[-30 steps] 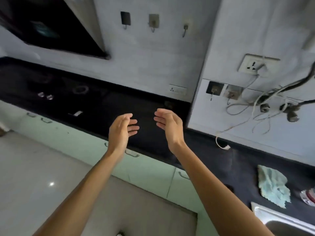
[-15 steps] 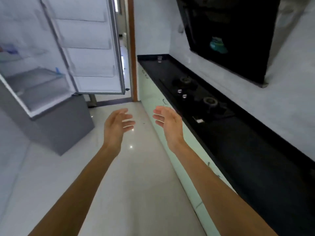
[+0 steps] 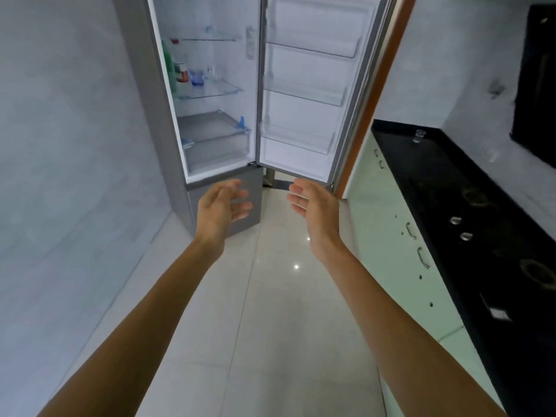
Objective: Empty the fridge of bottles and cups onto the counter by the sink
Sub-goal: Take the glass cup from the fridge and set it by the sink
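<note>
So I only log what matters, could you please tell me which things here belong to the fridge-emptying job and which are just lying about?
Job: open grey fridge, tall green bottle, red-labelled bottle, blue glass cup, clear glass cups, left hand, right hand.
Lying about: black gas hob, small clear glass on black counter, metal cabinet handles.
</note>
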